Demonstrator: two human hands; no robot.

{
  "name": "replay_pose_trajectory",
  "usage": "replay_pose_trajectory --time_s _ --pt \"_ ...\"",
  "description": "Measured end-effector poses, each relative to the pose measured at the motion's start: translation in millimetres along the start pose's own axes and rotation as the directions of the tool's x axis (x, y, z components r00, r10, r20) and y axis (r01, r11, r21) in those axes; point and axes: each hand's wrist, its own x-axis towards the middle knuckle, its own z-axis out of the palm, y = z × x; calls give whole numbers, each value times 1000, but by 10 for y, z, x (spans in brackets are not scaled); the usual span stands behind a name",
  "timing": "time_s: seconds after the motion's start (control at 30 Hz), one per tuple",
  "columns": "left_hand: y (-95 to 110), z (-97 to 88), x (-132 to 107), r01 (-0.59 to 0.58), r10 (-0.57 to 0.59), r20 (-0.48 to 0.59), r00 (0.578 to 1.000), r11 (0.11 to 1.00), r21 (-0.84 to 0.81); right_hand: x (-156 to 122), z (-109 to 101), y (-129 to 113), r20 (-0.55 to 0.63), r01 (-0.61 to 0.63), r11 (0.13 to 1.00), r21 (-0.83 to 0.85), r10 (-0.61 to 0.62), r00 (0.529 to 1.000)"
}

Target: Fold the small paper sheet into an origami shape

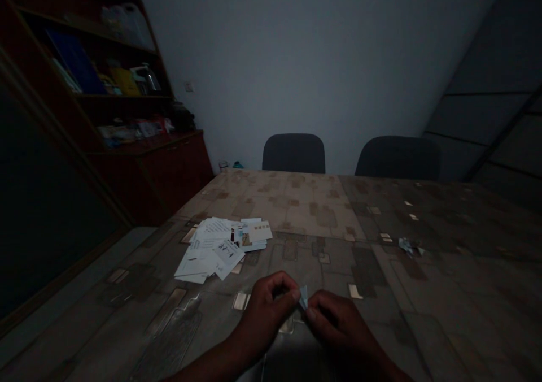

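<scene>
My left hand [269, 308] and my right hand [336, 320] meet near the table's front edge. Both pinch a small pale folded piece of paper [304, 297] between their fingertips, just above the patterned tabletop [305, 212]. The paper stands up between the two thumbs. A loose pile of white papers and cards [224, 246] lies to the left, beyond my left hand.
A small crumpled paper scrap [410, 247] lies on the table to the right. Two dark chairs [293, 152] [398, 157] stand at the far side. A dark wooden shelf unit [122, 99] with books and bottles fills the left. The room is dim.
</scene>
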Motion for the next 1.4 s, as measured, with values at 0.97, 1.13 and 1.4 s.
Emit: replay_pose_trajectory --time_s 0.97,1.13,1.4 --pt "52 54 -64 -220 206 80 975 898 381 6 -59 -58 -192 128 972 -196 -167 967" --pt "85 1 -42 -377 317 204 926 766 521 -18 -78 -63 -198 144 946 -292 -207 958" --pt "95 21 -53 -451 386 240 891 683 575 11 48 17 -240 250 871 -424 -374 896"
